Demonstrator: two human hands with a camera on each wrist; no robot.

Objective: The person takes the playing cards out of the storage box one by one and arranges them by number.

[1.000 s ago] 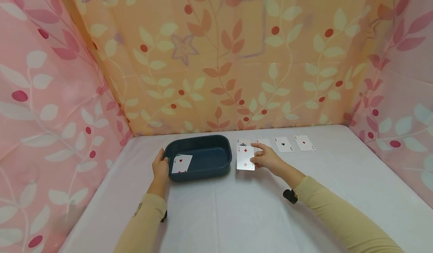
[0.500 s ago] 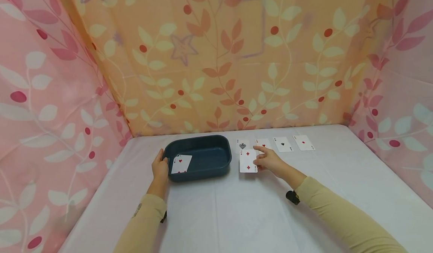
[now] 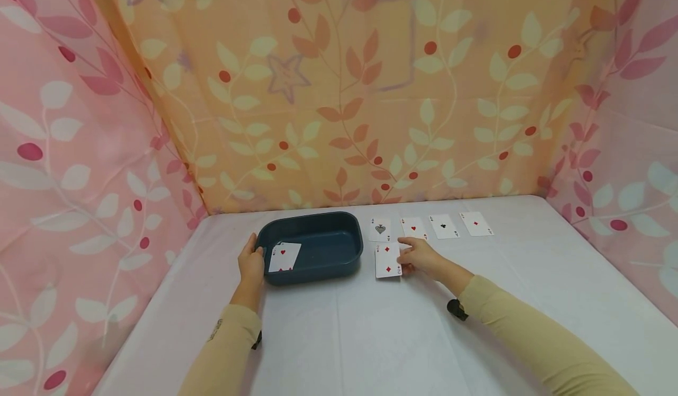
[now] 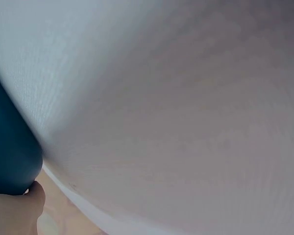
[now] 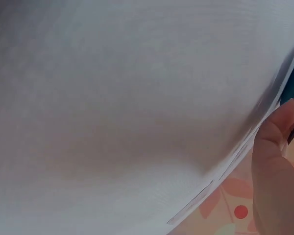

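At the left end of a dark blue tray point(image 3: 318, 275), my left hand point(image 3: 251, 265) grips the rim; in the left wrist view its thumb point(image 4: 32, 205) meets the tray's side. My right hand point(image 3: 422, 259) pinches a two of diamonds point(image 3: 388, 260) by its right edge, face up, right of the tray and just in front of the card row. That row holds an ace of spades point(image 3: 379, 229), an ace of hearts point(image 3: 413, 228), an ace of clubs point(image 3: 444, 226) and an ace of diamonds point(image 3: 475, 223). The right wrist view shows the pinching thumb point(image 5: 284, 117).
Face-up playing cards point(image 3: 284, 256) lie overlapped in the tray's left part, the top one showing a heart. A white cloth covers the table point(image 3: 360, 337). Patterned curtains point(image 3: 339, 90) stand behind and at both sides.
The right hand has drawn the two of diamonds toward me and lowered it, uncovering the ace of spades and the ace of hearts. My left hand and the tray have stayed put.
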